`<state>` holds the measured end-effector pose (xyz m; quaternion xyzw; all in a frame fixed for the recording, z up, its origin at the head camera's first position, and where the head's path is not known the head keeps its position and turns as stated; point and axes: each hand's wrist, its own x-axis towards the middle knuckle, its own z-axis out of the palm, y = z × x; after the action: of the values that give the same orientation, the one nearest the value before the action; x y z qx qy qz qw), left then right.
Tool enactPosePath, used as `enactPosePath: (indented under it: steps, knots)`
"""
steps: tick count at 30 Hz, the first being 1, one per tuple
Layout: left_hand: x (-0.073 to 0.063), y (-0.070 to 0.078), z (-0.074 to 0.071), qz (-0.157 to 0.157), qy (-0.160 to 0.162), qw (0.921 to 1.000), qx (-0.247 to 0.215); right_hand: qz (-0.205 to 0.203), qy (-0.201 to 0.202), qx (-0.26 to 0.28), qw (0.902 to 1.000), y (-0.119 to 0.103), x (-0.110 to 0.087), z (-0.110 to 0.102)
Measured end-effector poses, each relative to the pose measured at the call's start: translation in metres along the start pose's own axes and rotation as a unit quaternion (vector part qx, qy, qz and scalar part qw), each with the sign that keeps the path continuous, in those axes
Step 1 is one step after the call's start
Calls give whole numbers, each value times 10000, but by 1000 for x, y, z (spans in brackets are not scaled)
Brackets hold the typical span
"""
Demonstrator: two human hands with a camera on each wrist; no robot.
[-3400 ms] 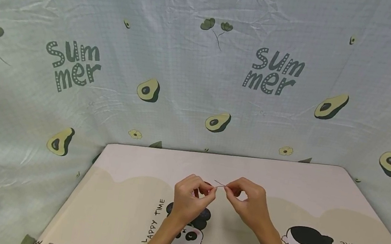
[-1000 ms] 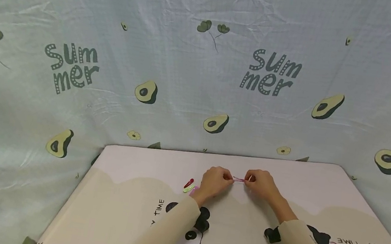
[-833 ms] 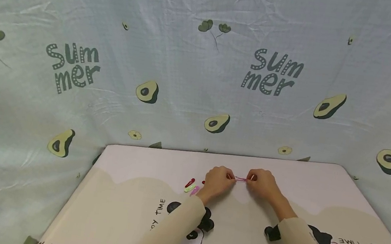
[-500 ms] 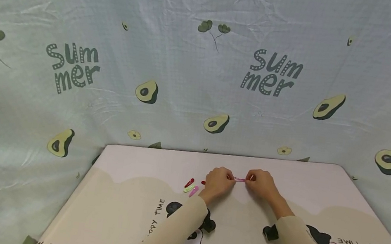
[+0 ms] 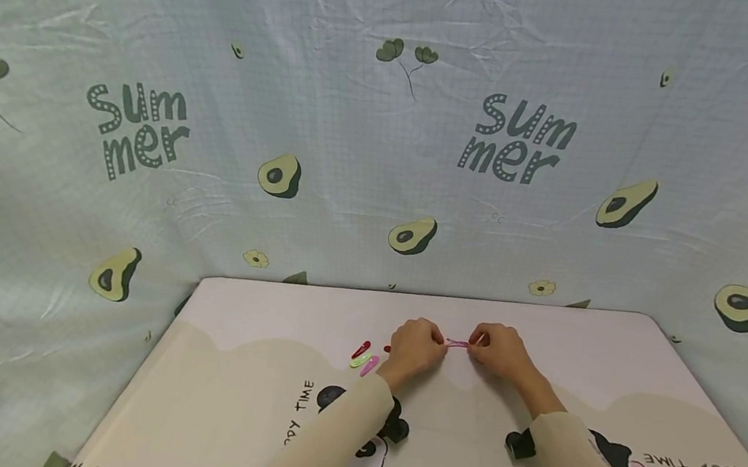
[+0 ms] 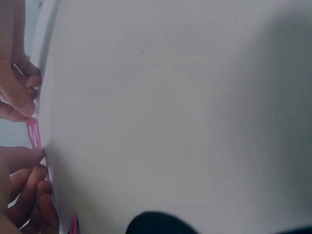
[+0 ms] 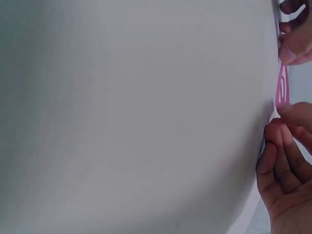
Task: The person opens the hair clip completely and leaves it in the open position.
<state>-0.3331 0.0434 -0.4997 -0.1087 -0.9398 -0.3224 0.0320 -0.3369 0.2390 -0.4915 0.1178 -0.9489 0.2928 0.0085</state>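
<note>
A pink snap hair clip (image 5: 457,343) is stretched between both hands above the far part of the table. My left hand (image 5: 417,349) pinches one end with thumb and fingers; my right hand (image 5: 504,351) pinches the other. In the left wrist view, the clip (image 6: 33,132) shows its slotted face. The right wrist view shows the clip (image 7: 282,87) with long slots between its arms, both tips covered by fingers. Left of my left hand lie a red clip (image 5: 361,350), a light green clip (image 5: 360,361) and another pink clip (image 5: 370,366).
Another small red piece (image 5: 388,349) peeks out beside the left hand, mostly hidden. The table (image 5: 235,405) has a printed cover with panda and dog drawings. Behind it hangs an avocado-print curtain (image 5: 330,235). Black wrist cameras (image 5: 520,445) sit below the sleeves.
Since 3.4 s ago both hands have moved away from me and rightward, uncovering the loose clips. Over the last second they stay nearly still, holding the pink clip.
</note>
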Motion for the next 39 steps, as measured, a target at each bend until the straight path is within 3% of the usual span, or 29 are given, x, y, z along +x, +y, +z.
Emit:
enactPosePath:
  steps: [5, 12, 17, 22, 30, 33, 39]
  knots:
    - [-2, -1, -11, 54, -26, 9999, -126, 40, -67, 123, 9999, -3, -1, -5]
    - [-2, -7, -26, 213, 76, 9996, -138, -464, 332, -109, 9983, -11, 1, -12]
    - [-4, -24, -40, 334, 210, 9990, -231, -727, 380, -58, 9966, -30, 0, -15]
    - [-14, -45, -59, 409, 313, 9973, -523, -731, 297, 35, 9969, -49, -4, -13]
    - [-30, -75, -81, 406, 503, 9966, -518, -995, 153, 103, 9949, -72, -9, 6]
    - [-34, -81, -84, 446, 395, 9973, -425, -1002, 54, 97, 9949, -77, -8, 18]
    - [-40, -84, -84, 582, -228, 9980, -49, -1077, -192, 120, 9939, -84, -9, 37]
